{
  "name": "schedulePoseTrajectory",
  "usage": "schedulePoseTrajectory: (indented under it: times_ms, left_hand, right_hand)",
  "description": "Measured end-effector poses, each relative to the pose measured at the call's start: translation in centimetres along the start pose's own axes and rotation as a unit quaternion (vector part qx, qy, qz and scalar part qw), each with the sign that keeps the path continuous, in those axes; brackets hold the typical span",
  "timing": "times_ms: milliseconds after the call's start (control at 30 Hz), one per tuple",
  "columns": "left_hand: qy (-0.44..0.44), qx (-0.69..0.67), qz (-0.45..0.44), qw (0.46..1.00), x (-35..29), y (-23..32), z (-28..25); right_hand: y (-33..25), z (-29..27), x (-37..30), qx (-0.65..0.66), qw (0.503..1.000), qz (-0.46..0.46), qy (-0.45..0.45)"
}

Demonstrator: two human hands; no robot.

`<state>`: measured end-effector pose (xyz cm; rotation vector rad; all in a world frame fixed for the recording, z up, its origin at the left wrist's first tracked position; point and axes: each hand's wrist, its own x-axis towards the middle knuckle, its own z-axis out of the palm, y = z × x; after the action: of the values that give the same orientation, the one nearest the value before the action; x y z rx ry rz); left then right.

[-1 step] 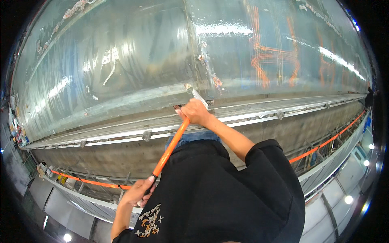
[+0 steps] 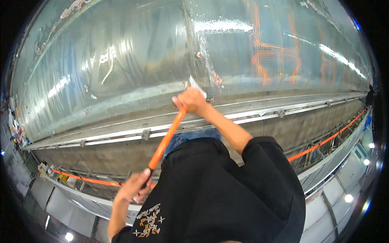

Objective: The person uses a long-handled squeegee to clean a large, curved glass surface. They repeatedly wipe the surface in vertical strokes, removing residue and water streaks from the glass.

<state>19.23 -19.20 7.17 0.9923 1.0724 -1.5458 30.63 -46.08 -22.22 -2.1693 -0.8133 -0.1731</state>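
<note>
Orange-handled tool (image 2: 167,139), left hand (image 2: 135,186) clasping its dark lower end, right hand (image 2: 191,100) wrapped round its upper end, slants toward the glossy sheet (image 2: 133,73); judged step: blade (image 2: 197,86) positioning, next needing steady two-handed control.

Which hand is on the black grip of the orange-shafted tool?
The left hand, lower in the picture, is on the black grip; the right hand holds the upper end of the orange shaft, by the pale head.
</note>
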Motion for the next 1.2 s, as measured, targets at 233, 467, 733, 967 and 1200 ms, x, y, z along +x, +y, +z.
schedulePoseTrajectory:
  times_ms: [233,467,733,967,1200]
  left_hand:
    - [-0.012,0.025,0.002,1.0,-1.0,2.8,-0.5]
    - [0.01,0.039,-0.02,0.999,-2.2,7.5,-0.6]
    - [0.065,0.095,-0.038,0.993,-7.3,22.6,-2.9]
    - [0.105,0.076,-0.015,0.991,-9.8,37.7,-5.2]
    - [0.056,-0.053,0.104,0.992,-6.5,48.5,-6.8]
  right_hand:
    - [-0.5,-2.0,0.0,-0.007,0.999,0.034,0.003]
    - [2.5,-1.0,2.4,-0.009,0.999,0.022,0.049]
    - [9.1,0.1,14.5,-0.004,0.992,0.034,0.122]
    - [20.6,-0.2,28.7,-0.041,0.985,0.014,0.166]
    - [33.4,-4.7,42.7,-0.069,0.995,-0.031,0.067]
